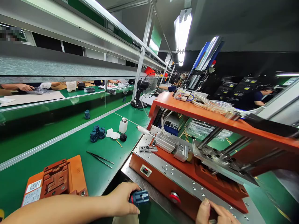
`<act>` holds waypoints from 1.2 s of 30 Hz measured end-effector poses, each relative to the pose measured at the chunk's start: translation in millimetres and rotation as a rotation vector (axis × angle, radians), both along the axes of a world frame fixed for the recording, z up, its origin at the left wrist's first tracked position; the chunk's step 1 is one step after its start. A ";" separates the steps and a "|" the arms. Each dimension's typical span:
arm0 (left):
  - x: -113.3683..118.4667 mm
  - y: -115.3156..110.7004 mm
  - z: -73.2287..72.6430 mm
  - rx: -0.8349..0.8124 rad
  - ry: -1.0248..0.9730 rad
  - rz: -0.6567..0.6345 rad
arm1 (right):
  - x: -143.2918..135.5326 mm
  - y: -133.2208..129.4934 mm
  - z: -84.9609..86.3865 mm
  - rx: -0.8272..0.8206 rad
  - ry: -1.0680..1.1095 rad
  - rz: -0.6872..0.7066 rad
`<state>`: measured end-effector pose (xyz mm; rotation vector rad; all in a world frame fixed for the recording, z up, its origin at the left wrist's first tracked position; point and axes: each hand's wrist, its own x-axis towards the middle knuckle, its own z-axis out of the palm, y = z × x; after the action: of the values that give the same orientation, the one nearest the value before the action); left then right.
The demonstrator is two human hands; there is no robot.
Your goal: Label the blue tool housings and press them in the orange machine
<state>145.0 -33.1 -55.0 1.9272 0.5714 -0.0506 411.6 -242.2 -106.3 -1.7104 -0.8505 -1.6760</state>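
My left hand [122, 197] is closed around a dark blue plastic part with a bit of red [141, 197], which looks like a small battery pack. It is held low in front of the orange press machine [161, 189]. At the lower right, my right hand [213, 213] is by the machine's metal edge, thumb and fingers together. Whatever it pinches, if anything, is hidden. An orange fixture block [78, 171] with white labels lies on the green bench behind my left forearm. A pair of tweezers [100, 158] rests beyond it.
Several dark blue parts [94, 135] stand on the bench near a white bottle [123, 126], a crumpled tissue [112, 134] and a round black cap [123, 137]. A red button [174, 197] sits on the machine's front. Farther back is a black fan [142, 87]; other people work across the bench.
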 end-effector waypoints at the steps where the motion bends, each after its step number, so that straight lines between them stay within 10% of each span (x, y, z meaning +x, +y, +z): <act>1: 0.2 -0.3 -0.6 0.007 -0.003 0.002 | -0.8 -0.2 -0.4 0.000 0.012 -0.002; 36: -1.9 4.3 -12.9 0.092 -0.047 -0.075 | -23.4 4.8 -3.8 0.018 0.255 0.005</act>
<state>143.1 -28.7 -68.0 2.0337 0.4774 -0.0268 388.2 -237.4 -110.1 -1.8583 -0.7165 -1.4180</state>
